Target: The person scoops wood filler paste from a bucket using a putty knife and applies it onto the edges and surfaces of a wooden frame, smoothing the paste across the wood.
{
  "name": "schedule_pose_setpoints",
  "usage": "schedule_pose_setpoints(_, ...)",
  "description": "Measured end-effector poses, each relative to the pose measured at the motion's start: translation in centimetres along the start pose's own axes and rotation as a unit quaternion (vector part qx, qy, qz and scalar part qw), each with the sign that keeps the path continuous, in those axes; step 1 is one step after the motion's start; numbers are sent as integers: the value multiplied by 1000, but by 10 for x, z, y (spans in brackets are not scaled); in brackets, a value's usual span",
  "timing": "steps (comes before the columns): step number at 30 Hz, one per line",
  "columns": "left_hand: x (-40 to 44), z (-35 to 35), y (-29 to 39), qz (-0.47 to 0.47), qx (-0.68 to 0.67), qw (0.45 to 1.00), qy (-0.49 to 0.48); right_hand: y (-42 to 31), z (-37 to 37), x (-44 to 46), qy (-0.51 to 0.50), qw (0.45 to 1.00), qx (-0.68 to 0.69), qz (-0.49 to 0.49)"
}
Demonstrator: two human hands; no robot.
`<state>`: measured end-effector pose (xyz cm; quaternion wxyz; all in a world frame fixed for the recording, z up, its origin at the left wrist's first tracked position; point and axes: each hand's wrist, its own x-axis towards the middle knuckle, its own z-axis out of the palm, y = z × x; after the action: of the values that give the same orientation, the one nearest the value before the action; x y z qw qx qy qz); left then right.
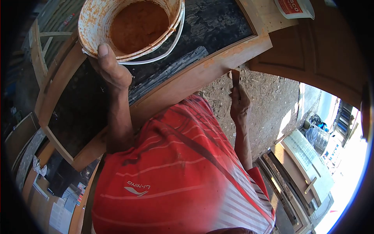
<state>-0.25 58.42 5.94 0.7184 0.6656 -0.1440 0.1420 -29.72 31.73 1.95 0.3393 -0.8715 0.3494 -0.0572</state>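
Note:
My left hand grips the rim of a white plastic bucket, thumb over the edge and fingers hidden beneath. Inside the bucket is orange-brown putty, and smears of it coat the walls. A thin white handle hangs along the near side. In my right hand is a putty knife, its blade up against the outer edge of a wooden frame. Orange putty streaks mark the upper face of that frame near its right end. The frame borders a dark panel.
A white tub with a red label stands at the top right, by a brown panelled door. Rough ground lies below my right hand. Boards and panels are stacked at lower right. More timber stands at left.

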Motion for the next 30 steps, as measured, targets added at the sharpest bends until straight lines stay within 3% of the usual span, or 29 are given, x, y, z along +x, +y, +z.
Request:
schedule_pose_setpoints(5,0,9,10,-9,16,1000,5,-21,12,-3,-49,994,83,-45)
schedule_pose_setpoints(12,0,-3,1,9,30,1000,-1,-69,21,12,-42,991,-43,-123)
schedule_pose_setpoints(15,-2,-7,-3,3,32,999,2,-64,23,11,-56,960,-152,-230)
schedule_pose_setpoints(18,-1,-4,-1,10,34,999,6,-74,12,4,-128,954,-198,-185)
schedule_pose_setpoints(21,1,0,3,11,18,1000,7,-85,11,16,-70,950,-196,-233)
schedule_pose_setpoints(24,-1,7,8,11,28,999,30,-80,0,14,-114,948,-210,-210)
schedule_pose_setpoints(26,0,3,5,7,30,999,36,-90,-16,11,-108,970,-165,-143)
schedule_pose_setpoints(30,0,-1,0,-6,7,1000,13,-41,-24,18,5,993,-88,-81)
